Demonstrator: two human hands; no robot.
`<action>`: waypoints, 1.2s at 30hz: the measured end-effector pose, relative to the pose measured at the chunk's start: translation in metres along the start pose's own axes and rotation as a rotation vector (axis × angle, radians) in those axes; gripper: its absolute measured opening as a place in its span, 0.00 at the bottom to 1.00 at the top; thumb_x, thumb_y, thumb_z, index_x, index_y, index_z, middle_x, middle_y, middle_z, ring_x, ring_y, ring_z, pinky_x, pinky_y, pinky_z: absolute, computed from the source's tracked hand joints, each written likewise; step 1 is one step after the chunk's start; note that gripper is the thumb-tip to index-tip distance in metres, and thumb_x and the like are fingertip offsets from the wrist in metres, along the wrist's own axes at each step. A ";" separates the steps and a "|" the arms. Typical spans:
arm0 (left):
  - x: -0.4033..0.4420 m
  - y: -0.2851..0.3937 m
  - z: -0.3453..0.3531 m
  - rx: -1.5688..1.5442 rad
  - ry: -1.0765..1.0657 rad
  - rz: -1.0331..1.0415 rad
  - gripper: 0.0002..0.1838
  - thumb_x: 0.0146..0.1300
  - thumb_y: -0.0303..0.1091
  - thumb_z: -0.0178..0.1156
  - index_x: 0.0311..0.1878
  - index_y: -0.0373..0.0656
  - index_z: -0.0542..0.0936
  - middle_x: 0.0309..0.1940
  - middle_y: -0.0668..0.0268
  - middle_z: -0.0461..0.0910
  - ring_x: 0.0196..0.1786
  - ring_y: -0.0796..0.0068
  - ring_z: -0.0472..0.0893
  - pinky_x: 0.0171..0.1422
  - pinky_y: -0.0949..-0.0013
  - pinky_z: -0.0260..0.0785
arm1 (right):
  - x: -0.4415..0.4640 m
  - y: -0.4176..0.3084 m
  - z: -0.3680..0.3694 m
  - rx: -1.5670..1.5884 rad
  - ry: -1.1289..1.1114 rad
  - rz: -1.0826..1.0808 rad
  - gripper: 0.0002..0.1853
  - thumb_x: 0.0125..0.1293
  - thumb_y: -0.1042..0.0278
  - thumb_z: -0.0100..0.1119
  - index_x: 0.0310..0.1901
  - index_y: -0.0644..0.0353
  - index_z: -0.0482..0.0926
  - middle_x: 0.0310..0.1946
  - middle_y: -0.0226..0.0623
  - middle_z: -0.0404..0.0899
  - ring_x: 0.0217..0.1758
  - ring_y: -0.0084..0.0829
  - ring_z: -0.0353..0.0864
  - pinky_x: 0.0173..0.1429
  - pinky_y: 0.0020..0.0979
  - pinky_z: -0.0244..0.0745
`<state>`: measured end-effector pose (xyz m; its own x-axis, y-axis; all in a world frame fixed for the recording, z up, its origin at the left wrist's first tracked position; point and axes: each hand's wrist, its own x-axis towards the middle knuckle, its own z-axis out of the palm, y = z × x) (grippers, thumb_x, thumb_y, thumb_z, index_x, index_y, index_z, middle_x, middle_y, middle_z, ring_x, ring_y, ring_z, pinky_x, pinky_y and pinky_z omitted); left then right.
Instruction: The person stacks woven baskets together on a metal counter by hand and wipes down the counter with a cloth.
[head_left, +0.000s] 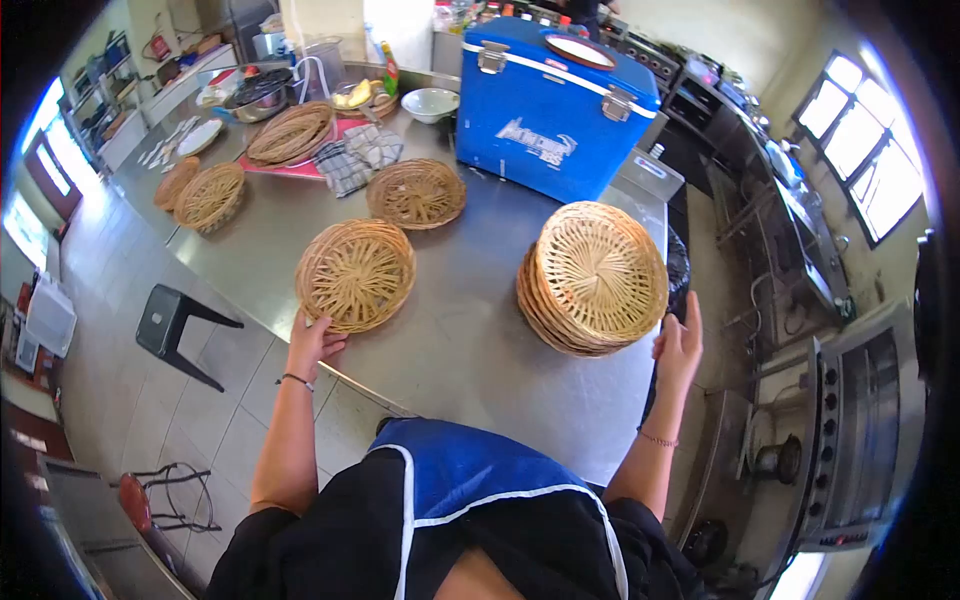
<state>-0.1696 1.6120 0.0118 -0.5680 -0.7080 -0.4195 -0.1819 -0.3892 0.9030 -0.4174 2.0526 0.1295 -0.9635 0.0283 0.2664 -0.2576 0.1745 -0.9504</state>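
My left hand [318, 340] pinches the near rim of a round wicker basket [356, 276], thumb on top and fingers below the edge. On the right of the steel table stands a stack of similar baskets, its top basket [600, 270] tilted towards me. My right hand [680, 340] is at the stack's right side with the index finger stretched out; whether it touches the rim I cannot tell. Another wicker basket [416, 194] lies just beyond the one in my left hand. Farther left, a deeper wicker basket [210, 197] leans by a smaller one [177, 184].
A blue cooler box [555, 115] with a plate [580, 51] on its lid stands at the back. Checked cloths [358, 158], oval woven mats [290, 134] and a white bowl [430, 104] lie left of it. A black stool [180, 325] stands on the floor.
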 end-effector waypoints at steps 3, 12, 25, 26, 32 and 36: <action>-0.012 0.008 0.005 -0.011 0.005 0.018 0.29 0.65 0.32 0.54 0.68 0.51 0.57 0.45 0.57 0.78 0.36 0.64 0.84 0.39 0.65 0.81 | -0.017 -0.016 0.010 0.010 -0.085 -0.118 0.20 0.68 0.75 0.51 0.62 0.61 0.70 0.17 0.22 0.67 0.17 0.11 0.63 0.20 0.16 0.58; -0.047 0.002 0.004 0.035 -0.134 -0.029 0.24 0.64 0.28 0.54 0.64 0.46 0.63 0.41 0.60 0.81 0.33 0.68 0.84 0.37 0.67 0.81 | -0.087 -0.002 0.081 -0.082 -0.864 0.026 0.21 0.68 0.66 0.55 0.60 0.65 0.71 0.24 0.28 0.77 0.25 0.16 0.73 0.31 0.21 0.70; -0.110 -0.004 0.021 0.003 -0.377 -0.008 0.33 0.63 0.26 0.54 0.71 0.47 0.55 0.48 0.57 0.79 0.41 0.66 0.84 0.44 0.63 0.81 | -0.122 0.029 0.131 -0.033 -0.950 0.360 0.25 0.70 0.65 0.50 0.68 0.53 0.61 0.27 0.29 0.77 0.23 0.18 0.73 0.28 0.23 0.72; -0.113 0.001 0.023 0.004 -0.379 0.006 0.33 0.63 0.26 0.54 0.71 0.47 0.55 0.49 0.57 0.79 0.41 0.66 0.84 0.44 0.62 0.81 | -0.121 0.024 0.130 -0.059 -0.937 0.324 0.25 0.70 0.67 0.50 0.67 0.55 0.62 0.27 0.29 0.77 0.23 0.18 0.73 0.27 0.23 0.71; -0.126 0.020 0.028 -0.132 -0.563 0.118 0.37 0.65 0.38 0.57 0.73 0.48 0.51 0.47 0.56 0.79 0.42 0.65 0.84 0.46 0.62 0.80 | -0.103 -0.026 0.106 0.120 -0.744 0.142 0.26 0.65 0.76 0.46 0.65 0.63 0.64 0.23 0.28 0.74 0.19 0.17 0.69 0.24 0.20 0.67; -0.119 0.023 0.027 -0.128 -0.621 0.126 0.39 0.67 0.47 0.56 0.74 0.48 0.49 0.41 0.56 0.79 0.39 0.65 0.84 0.46 0.64 0.79 | -0.075 -0.044 0.074 0.182 -0.484 0.087 0.25 0.64 0.76 0.45 0.64 0.71 0.64 0.24 0.30 0.74 0.18 0.18 0.69 0.22 0.20 0.66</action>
<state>-0.1278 1.7026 0.0852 -0.9445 -0.2949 -0.1449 -0.0081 -0.4201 0.9075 -0.3392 1.9695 0.1393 -0.8944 -0.4307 0.1208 -0.1419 0.0171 -0.9897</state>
